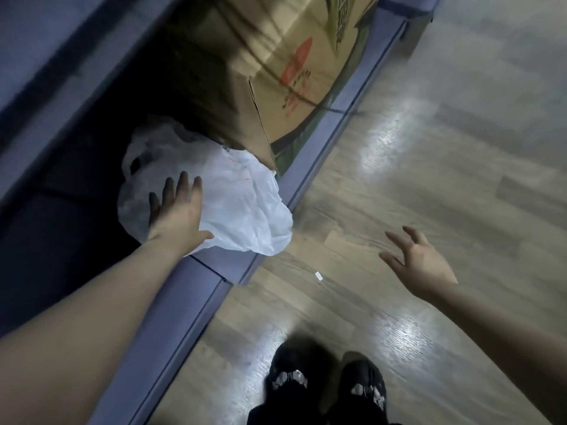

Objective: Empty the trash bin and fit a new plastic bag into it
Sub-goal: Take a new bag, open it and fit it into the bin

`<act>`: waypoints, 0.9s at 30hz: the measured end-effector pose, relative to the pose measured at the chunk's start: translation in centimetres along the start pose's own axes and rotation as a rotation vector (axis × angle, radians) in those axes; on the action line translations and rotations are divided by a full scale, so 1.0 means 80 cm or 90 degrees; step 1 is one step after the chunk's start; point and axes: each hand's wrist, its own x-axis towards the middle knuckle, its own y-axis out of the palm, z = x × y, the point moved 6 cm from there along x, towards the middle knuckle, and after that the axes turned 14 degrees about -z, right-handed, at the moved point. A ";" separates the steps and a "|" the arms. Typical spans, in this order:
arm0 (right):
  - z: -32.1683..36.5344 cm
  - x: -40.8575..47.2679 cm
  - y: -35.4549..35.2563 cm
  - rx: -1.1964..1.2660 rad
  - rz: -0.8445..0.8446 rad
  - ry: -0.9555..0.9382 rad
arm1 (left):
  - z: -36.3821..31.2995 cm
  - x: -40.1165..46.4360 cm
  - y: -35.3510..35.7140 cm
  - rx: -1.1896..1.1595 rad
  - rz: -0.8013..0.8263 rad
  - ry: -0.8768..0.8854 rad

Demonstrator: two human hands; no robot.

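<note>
A white plastic bag (239,197) lies crumpled on a grey door threshold (214,268), partly in a dark space beyond it. My left hand (178,210) reaches over the bag with fingers straight, resting on or just above its left part. My right hand (420,262) hovers over the wooden floor to the right, fingers spread and relaxed, holding nothing. No trash bin is in view.
A large cardboard box (276,65) stands just behind the bag, against the threshold. Wooden floor (429,148) spreads to the right, with a small white scrap (319,276) on it. My two dark shoes (325,381) are at the bottom.
</note>
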 end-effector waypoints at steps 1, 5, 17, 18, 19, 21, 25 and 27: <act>0.003 0.005 0.013 0.010 -0.003 -0.003 | 0.002 0.006 0.010 0.008 -0.020 0.004; 0.012 0.021 0.056 0.023 -0.004 -0.033 | 0.020 0.036 0.039 -0.012 -0.083 -0.022; -0.004 0.035 0.034 0.004 -0.014 -0.028 | 0.012 0.033 0.027 -0.028 -0.097 -0.103; -0.002 0.031 0.021 0.006 -0.014 -0.022 | 0.007 0.025 0.011 -0.019 -0.091 -0.092; 0.001 0.025 0.007 0.008 -0.015 -0.017 | 0.001 0.017 -0.006 -0.001 -0.082 -0.082; 0.009 0.012 -0.026 0.015 -0.021 -0.010 | -0.010 -0.002 -0.041 0.023 -0.063 -0.061; 0.028 -0.017 -0.107 0.020 -0.031 -0.023 | -0.033 -0.041 -0.122 -0.014 -0.048 -0.029; 0.034 -0.032 -0.152 0.027 -0.048 -0.022 | -0.043 -0.060 -0.157 -0.019 -0.031 -0.020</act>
